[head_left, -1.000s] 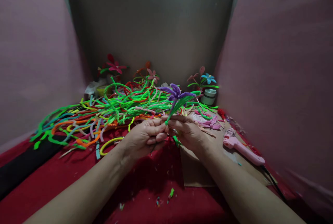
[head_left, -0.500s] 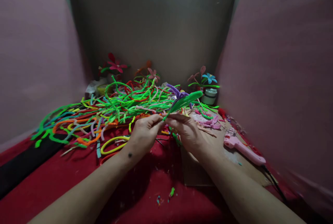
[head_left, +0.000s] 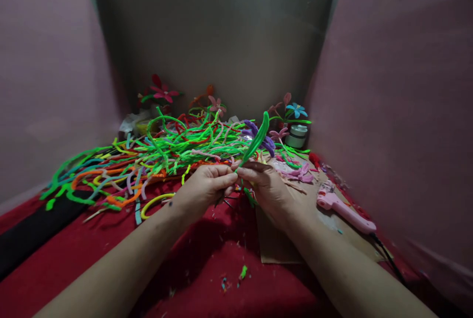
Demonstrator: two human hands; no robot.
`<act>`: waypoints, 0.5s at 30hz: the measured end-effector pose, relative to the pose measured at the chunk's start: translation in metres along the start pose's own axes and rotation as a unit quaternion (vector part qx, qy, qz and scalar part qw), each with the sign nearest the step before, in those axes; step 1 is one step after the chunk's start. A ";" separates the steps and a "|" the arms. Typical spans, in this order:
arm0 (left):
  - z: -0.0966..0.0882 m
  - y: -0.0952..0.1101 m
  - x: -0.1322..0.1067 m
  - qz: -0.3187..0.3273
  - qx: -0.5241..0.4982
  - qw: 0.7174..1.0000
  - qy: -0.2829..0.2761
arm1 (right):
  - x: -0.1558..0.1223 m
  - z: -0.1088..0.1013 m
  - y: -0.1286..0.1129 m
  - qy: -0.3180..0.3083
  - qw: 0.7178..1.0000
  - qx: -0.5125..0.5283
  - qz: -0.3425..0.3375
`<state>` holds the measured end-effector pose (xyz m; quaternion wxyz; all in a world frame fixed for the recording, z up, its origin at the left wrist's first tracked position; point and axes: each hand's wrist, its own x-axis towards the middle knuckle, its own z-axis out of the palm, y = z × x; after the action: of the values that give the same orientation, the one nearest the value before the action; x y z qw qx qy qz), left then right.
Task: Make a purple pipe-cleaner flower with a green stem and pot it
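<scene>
Between my two hands stands a green pipe-cleaner leaf (head_left: 257, 138), its long blade pointing up and a little right. My left hand (head_left: 209, 187) pinches the leaf's lower end with thumb and forefinger. Close against it, my right hand (head_left: 266, 185) grips the same base from the other side, fingers bent. The fingertips hide the bottom of the leaf. Behind the leaf is a purple pipe-cleaner flower (head_left: 268, 144); what supports it is hidden.
A heap of coloured pipe cleaners (head_left: 188, 143) spreads behind my hands. On the right a pink glue gun (head_left: 347, 213) lies on a cardboard sheet (head_left: 277, 246). A pale jar (head_left: 296, 135) and pipe-cleaner flowers (head_left: 164, 92) stand at the back. Green scraps (head_left: 243, 272) lie on the red cloth (head_left: 207, 283).
The green leaf has swung from leaning far right to nearly upright. My hands stay together at its base, the left slightly lower, and more of the purple flower shows.
</scene>
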<state>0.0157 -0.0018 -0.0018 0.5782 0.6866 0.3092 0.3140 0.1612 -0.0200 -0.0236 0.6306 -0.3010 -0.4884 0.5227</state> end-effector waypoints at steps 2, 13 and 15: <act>0.004 -0.004 -0.001 0.093 0.203 0.970 0.094 | 0.000 0.001 0.003 0.036 0.999 -0.020 -0.007; 0.000 -0.017 0.000 0.205 0.419 0.865 0.183 | -0.006 0.009 -0.012 0.007 0.987 -0.156 -0.025; 0.001 -0.010 0.000 0.188 0.354 0.898 0.179 | -0.004 0.005 -0.008 0.001 0.991 -0.136 -0.013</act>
<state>0.0158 -0.0014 -0.0119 0.1619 0.8235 0.3635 0.4044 0.1591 -0.0269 -0.0159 0.5907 -0.3779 -0.5585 0.4431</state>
